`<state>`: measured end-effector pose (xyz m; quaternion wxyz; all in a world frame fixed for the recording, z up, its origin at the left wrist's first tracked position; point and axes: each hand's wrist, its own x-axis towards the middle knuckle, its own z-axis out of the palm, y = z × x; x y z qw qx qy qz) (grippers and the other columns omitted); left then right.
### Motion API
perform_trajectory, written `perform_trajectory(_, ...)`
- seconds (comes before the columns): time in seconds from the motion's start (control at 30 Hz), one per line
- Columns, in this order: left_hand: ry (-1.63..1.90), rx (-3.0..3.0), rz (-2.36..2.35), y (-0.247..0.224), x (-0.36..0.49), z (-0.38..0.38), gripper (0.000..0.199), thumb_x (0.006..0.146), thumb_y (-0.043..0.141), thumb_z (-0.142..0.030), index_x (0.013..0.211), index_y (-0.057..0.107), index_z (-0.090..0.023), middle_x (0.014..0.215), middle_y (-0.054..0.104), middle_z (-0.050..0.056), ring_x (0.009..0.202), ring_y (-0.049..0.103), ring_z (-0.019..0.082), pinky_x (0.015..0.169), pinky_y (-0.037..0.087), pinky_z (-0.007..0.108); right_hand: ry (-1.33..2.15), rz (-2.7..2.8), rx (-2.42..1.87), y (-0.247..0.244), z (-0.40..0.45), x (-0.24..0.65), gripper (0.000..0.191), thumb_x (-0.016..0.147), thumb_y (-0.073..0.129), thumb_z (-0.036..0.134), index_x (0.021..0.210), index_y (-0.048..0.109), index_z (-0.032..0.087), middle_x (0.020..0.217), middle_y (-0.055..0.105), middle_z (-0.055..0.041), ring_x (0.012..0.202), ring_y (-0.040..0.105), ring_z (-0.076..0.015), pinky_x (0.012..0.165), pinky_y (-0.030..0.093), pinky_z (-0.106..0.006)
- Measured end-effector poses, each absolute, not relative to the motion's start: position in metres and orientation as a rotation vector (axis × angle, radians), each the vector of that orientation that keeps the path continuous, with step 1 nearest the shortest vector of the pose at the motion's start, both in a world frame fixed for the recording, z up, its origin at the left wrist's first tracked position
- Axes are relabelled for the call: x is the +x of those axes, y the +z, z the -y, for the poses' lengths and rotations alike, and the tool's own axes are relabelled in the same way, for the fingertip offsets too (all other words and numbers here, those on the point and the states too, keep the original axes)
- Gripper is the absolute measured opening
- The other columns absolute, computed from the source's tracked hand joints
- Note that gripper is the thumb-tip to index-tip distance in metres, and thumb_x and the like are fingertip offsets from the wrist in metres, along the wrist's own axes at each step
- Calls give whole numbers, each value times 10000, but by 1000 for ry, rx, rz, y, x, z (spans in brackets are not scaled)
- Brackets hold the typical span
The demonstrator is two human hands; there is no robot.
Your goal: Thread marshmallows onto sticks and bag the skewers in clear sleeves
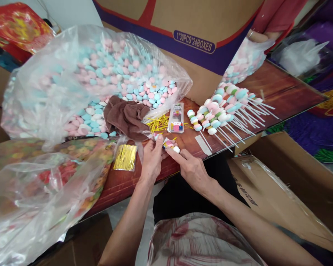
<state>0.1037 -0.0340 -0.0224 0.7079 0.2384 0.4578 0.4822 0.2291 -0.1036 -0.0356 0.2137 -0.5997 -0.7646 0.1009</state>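
Observation:
Just above the table's front edge, my left hand (153,153) is closed on a candy skewer (172,145) with pink, white and yellow pieces, partly hidden by my fingers. My right hand (192,166) reaches in from the right, its index finger touching the skewer's near side; its other fingers are curled. Beyond my hands lie loose gold twist ties (159,123) and a stack of printed clear bags (176,118). A packet of gold twist ties (125,157) is left of my left hand. Finished candy skewers (224,107) with white sticks are piled to the right.
A large clear bag of pastel candies (100,70) fills the back left, with a brown cloth (124,116) at its mouth. Another bag of ring-shaped candies (58,177) lies front left. A big carton (194,44) stands behind; another person's hand (258,36) shows at back right.

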Motion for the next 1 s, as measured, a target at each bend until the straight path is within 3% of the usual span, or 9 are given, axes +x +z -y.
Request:
perform_trajectory(0.2,1062,520,-968,-16,100,31,388,784,729,-506,886,615,-149,840,754,91,916,739,234,836,586,361,481,1977,-1518,-26,104,237,533,970,319,70,1437,521,230,896,649,-56,816,638,-152,793,547,-263)
perform_trajectory(0.33,1100,524,-963,-16,102,31,404,792,714,-523,897,618,-145,847,753,97,942,732,237,845,577,362,377,1980,-1651,-25,108,240,507,985,325,98,1432,533,217,831,655,-52,731,631,-150,746,543,-258)
perform_trajectory(0.5,1123,542,-933,-22,108,37,387,731,784,-478,854,618,-151,877,752,88,981,719,233,867,558,348,323,2005,-1668,-34,108,232,508,989,312,105,1439,526,204,892,667,-81,785,645,-162,757,545,-250)
perform_trajectory(0.67,1142,532,-931,-25,111,41,323,746,784,-420,842,627,-154,895,751,82,998,704,217,863,545,314,293,2017,-1756,-35,104,220,546,961,346,78,1448,517,254,817,649,-65,660,613,-148,583,489,-204)
perform_trajectory(0.87,1110,487,-790,-20,107,37,235,751,795,-319,819,652,-144,873,746,73,1020,703,232,908,535,335,674,1747,-1448,-24,99,226,476,953,384,103,1361,600,219,893,691,-46,752,630,-140,750,530,-259)
perform_trajectory(1.0,1154,439,-763,-17,107,35,213,762,792,-292,863,663,-155,906,752,68,1057,697,250,939,531,368,765,1492,-1423,-21,103,228,472,947,460,161,1412,535,181,835,685,-18,657,593,-121,694,529,-262)
